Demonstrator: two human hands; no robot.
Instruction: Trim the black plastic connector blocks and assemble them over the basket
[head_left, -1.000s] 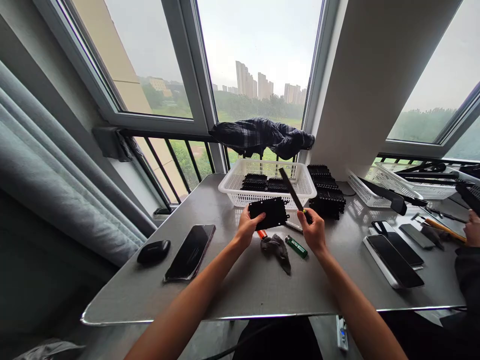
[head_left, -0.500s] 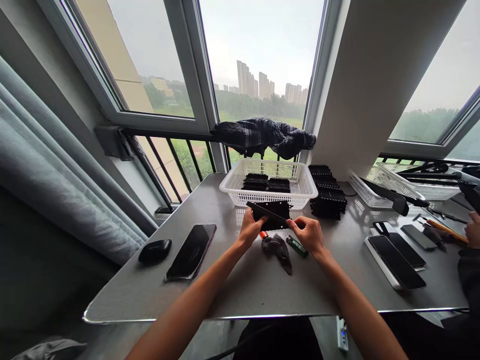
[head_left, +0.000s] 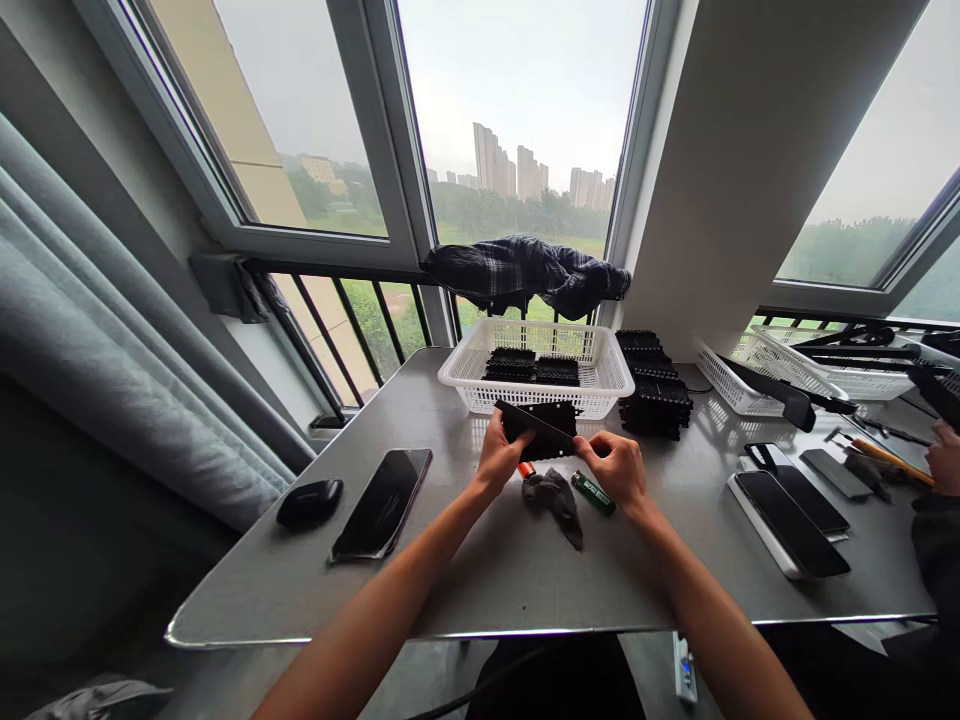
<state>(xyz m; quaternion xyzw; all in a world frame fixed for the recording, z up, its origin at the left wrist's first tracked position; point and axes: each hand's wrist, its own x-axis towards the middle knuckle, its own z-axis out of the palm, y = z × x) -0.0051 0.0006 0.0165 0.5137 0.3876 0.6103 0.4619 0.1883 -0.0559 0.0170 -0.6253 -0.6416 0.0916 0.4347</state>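
Above the grey table, my left hand [head_left: 501, 458] grips the left side of a black notched plate [head_left: 553, 418]. A thin dark strip [head_left: 541, 426] lies slantwise across the plate, its upper left end near my left fingers. My right hand [head_left: 616, 462] pinches the strip's lower right end at the plate's right edge. Just below are a crumpled grey cloth [head_left: 553, 500], an orange-red item [head_left: 526, 468] partly covered by my left hand, and a green cylinder [head_left: 594, 493]. Behind the plate, a white basket [head_left: 536, 392] holds several black pieces [head_left: 556, 370].
Stacked black parts [head_left: 655, 390] stand right of the basket. A phone [head_left: 384, 502] and black case [head_left: 309, 502] lie left. To the right are more phones [head_left: 795, 522], a grey block [head_left: 835, 474], baskets [head_left: 739, 390], and another person's hand [head_left: 945, 458] holding a black part.
The other person's hand and black part at the far right have shifted slightly left. My hands, the plate and the strip have barely moved.
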